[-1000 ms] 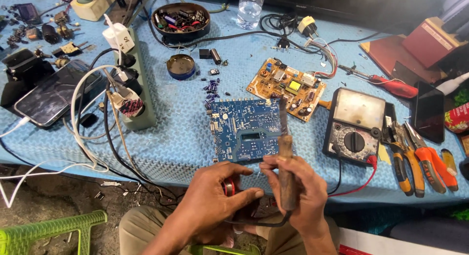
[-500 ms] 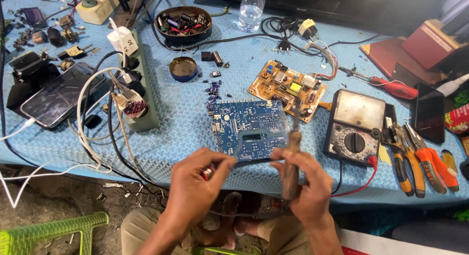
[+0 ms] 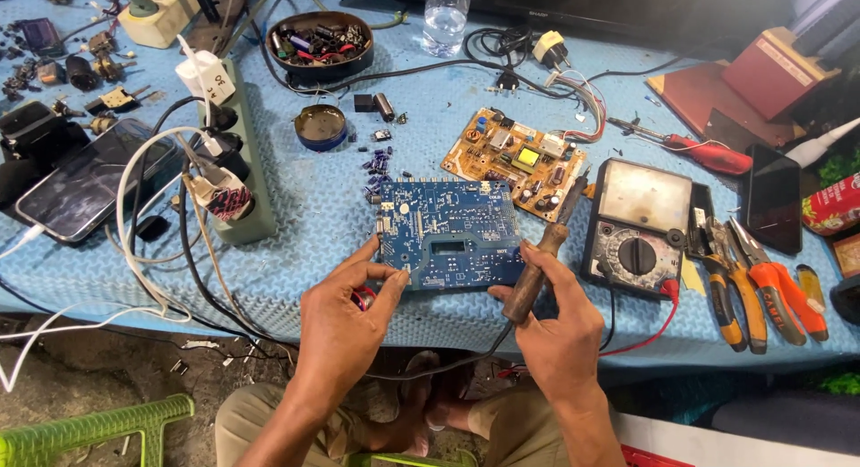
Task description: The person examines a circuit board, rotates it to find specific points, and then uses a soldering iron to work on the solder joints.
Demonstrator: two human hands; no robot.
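Observation:
A blue circuit board lies flat on the blue table cloth, near the front edge. My left hand rests at the board's near left corner, thumb and forefinger touching its edge, with a small red item tucked in the fingers. My right hand grips a soldering iron by its brown wooden handle. The iron slants up and to the right, its tip between the board's right edge and the multimeter. The iron's black cord hangs below the table edge.
A tan circuit board lies behind the blue one. Pliers and cutters and a dark phone sit at the right. A power strip, a phone, a round tin and a parts bowl sit left and behind.
Both hands rose from below the table edge onto the blue board. The iron went from upright before my lap to slanting over the board's right side.

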